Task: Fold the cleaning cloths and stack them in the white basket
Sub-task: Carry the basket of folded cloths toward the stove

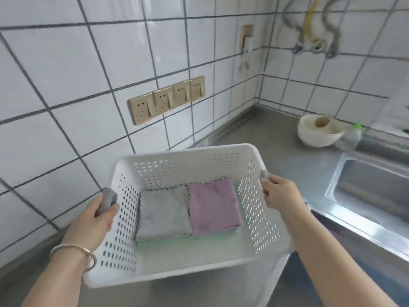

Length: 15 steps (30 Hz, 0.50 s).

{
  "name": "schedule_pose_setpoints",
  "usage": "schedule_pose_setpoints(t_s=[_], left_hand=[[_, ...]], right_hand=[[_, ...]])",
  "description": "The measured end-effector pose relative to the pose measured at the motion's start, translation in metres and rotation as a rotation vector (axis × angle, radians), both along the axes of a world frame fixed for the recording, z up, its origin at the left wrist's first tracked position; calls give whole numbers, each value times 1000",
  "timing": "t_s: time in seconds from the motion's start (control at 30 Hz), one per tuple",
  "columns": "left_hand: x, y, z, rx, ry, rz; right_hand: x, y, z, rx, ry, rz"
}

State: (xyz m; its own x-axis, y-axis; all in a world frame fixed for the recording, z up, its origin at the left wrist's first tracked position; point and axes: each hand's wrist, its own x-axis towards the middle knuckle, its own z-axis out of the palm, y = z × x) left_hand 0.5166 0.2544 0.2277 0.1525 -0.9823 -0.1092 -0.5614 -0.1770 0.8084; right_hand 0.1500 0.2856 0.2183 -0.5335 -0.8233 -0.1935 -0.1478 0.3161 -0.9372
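White perforated plastic is what we are holding: the white basket (183, 265) hangs between our two hands, and it looks lifted and tipped, though we cannot tell whether its far edge touches the steel bench (285, 138). Inside, the cleaning cloths lie folded on the basket floor, the grey cloth (163, 212) to the left and the pink cloth (213, 207) touching it on the right, with what seems to be more cloth layered beneath them. The main risk, as we judge it, is tilt: if one side drops, the two neat piles could slide toward the low wall and unfold, undoing the stacking. A second risk is the sink (374, 191) just beside the basket on the right; setting the basket down too far that way could leave it rocking over the basin edge. The white bowl (318, 134) and the clear bottle (350, 137) stand well apart at the back, so we expect no trouble from them unless the basket is pushed deep into the corner. Our left hand (95, 220) has its grip wrapped round the grey handle (108, 199) on the left wall, thumb over the top, a bracelet on the wrist. Our right hand (280, 191) has its grip curled over the right rim at the other handle, fingers hidden inside the wall, forearm reaching in from lower right.
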Motion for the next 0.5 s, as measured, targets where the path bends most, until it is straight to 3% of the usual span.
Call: schedule_pose_setpoints(t_s=[0.23,0.5], left_hand=[[-133,18,18,21,20,-425],[-340,130,19,30,84,-902]], right_hand=[[-81,173,-6,-29,-58,-449],[-154,398,-14,55,4,-889]])
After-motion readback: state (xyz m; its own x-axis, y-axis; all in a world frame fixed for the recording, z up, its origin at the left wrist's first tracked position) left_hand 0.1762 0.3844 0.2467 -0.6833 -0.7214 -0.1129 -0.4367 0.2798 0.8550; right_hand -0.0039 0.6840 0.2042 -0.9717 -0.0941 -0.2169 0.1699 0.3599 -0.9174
